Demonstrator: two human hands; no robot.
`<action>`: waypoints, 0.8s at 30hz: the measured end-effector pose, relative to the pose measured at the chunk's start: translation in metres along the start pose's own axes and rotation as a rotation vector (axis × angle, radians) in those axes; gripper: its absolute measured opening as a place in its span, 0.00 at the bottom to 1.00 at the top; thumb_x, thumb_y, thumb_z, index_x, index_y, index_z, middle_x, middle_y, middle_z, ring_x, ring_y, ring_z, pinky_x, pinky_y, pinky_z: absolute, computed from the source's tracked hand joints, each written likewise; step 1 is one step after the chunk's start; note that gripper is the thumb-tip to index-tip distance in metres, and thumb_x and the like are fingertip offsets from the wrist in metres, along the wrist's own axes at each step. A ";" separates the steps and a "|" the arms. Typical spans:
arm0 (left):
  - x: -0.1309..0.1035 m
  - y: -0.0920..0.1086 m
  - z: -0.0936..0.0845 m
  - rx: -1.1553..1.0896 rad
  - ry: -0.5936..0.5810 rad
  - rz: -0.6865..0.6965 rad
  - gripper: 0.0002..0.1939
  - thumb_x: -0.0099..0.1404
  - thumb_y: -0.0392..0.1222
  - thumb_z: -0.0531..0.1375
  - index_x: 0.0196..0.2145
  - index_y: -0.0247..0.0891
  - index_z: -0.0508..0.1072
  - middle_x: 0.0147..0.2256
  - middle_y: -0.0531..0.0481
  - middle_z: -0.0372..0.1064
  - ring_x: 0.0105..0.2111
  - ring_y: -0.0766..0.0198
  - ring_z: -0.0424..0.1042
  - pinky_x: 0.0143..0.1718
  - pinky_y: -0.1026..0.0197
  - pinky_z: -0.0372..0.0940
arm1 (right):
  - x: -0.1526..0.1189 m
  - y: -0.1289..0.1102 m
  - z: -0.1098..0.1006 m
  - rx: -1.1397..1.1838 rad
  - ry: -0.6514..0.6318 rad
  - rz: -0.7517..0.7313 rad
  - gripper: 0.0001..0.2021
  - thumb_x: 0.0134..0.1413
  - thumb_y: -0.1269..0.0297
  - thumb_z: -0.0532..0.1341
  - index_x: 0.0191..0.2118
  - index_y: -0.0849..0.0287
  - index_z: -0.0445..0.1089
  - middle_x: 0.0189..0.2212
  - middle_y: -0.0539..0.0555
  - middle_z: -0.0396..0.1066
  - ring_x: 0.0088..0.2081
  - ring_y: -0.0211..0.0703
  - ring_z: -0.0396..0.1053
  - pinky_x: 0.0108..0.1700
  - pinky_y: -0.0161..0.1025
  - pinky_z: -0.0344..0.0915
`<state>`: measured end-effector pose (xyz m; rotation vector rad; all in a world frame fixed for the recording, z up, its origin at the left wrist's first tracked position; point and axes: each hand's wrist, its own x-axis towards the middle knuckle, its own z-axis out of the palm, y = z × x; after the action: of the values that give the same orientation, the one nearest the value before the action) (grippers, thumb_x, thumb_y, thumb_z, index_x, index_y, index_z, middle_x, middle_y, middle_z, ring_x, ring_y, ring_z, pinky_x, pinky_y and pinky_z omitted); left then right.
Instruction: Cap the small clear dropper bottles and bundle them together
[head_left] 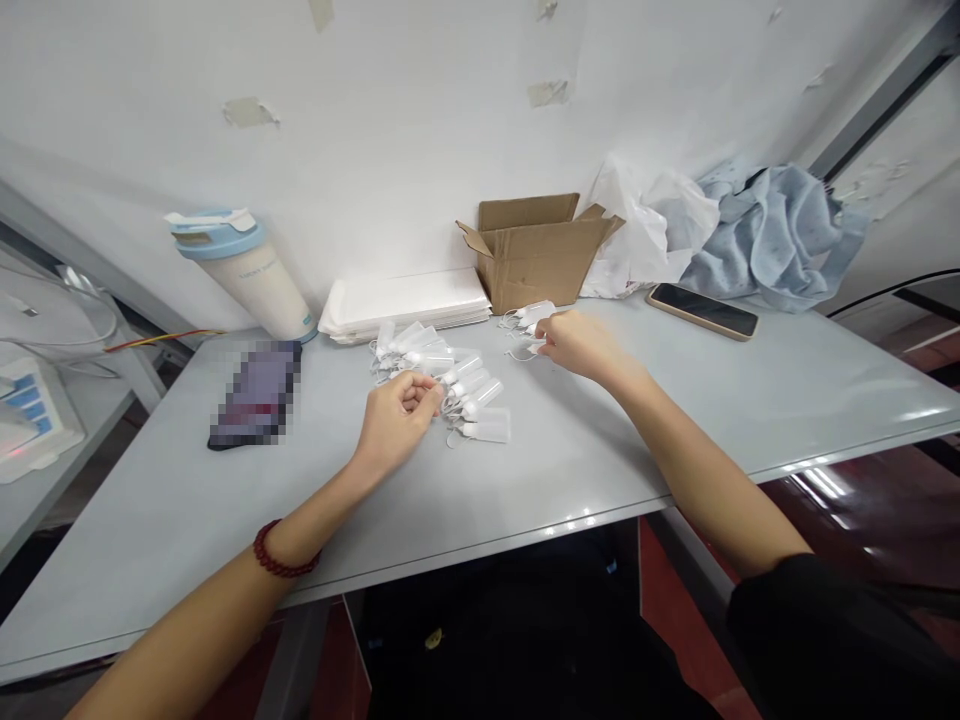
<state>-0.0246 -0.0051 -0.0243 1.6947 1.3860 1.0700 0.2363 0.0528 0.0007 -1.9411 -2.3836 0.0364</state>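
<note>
Several small clear plastic bottles [487, 426] with white caps and thin loops lie in a loose pile at the middle of the grey table. My left hand [396, 420] is at the pile's left front edge, its fingers curled and thumb against the fingertips; whatever they hold is too small to make out. Behind and to the right, my right hand [581, 345] pinches a white-capped piece with a loop [529, 350], partly hidden by the fingers. Just behind that hand lie a few more of the same bottles [536, 312], in front of an open cardboard box [536, 262].
A stack of white padded envelopes [409, 303] lies left of the box. A tumbler [251, 275] and a dark pouch-like item [259, 393] are at the left. White plastic bags [649, 230], a phone [703, 311] and light blue cloth [784, 240] are at the right.
</note>
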 end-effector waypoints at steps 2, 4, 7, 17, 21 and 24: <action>0.000 0.002 -0.001 -0.037 0.039 -0.005 0.06 0.59 0.41 0.60 0.30 0.36 0.70 0.19 0.55 0.67 0.16 0.70 0.63 0.19 0.66 0.58 | 0.000 0.001 0.000 -0.005 0.000 0.012 0.09 0.56 0.69 0.61 0.41 0.63 0.75 0.37 0.64 0.75 0.37 0.51 0.70 0.33 0.39 0.54; -0.001 0.005 -0.002 -0.076 0.064 -0.005 0.06 0.60 0.42 0.60 0.30 0.36 0.70 0.19 0.56 0.66 0.15 0.70 0.62 0.19 0.66 0.58 | 0.000 0.002 0.001 -0.014 -0.001 0.022 0.09 0.56 0.68 0.62 0.41 0.64 0.76 0.37 0.65 0.75 0.37 0.52 0.70 0.34 0.40 0.54; -0.001 0.007 -0.002 -0.100 0.068 -0.006 0.07 0.60 0.43 0.60 0.30 0.37 0.70 0.19 0.56 0.66 0.15 0.70 0.62 0.18 0.66 0.58 | 0.000 0.002 0.001 -0.048 -0.019 0.023 0.09 0.55 0.68 0.62 0.40 0.65 0.76 0.38 0.66 0.75 0.38 0.52 0.70 0.33 0.40 0.54; -0.002 0.004 0.000 -0.093 0.061 -0.001 0.07 0.62 0.42 0.59 0.30 0.36 0.70 0.19 0.56 0.65 0.16 0.71 0.62 0.18 0.67 0.58 | -0.001 -0.001 -0.001 -0.042 -0.063 0.016 0.08 0.51 0.68 0.63 0.37 0.63 0.76 0.37 0.62 0.74 0.37 0.49 0.69 0.32 0.37 0.52; -0.002 0.005 -0.001 -0.101 0.060 0.001 0.07 0.62 0.42 0.59 0.30 0.36 0.70 0.19 0.56 0.65 0.15 0.71 0.62 0.18 0.67 0.58 | -0.005 -0.004 -0.006 0.084 -0.036 -0.031 0.06 0.47 0.67 0.62 0.32 0.64 0.74 0.31 0.59 0.72 0.32 0.45 0.66 0.30 0.37 0.50; -0.002 0.005 -0.001 -0.101 0.055 0.003 0.07 0.62 0.42 0.59 0.30 0.36 0.70 0.19 0.56 0.65 0.16 0.71 0.62 0.19 0.67 0.58 | -0.006 -0.007 -0.010 0.194 0.019 -0.080 0.06 0.46 0.66 0.61 0.30 0.63 0.71 0.27 0.55 0.69 0.29 0.41 0.62 0.29 0.36 0.49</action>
<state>-0.0234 -0.0082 -0.0195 1.6057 1.3405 1.1761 0.2311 0.0454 0.0106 -1.7514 -2.3453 0.2354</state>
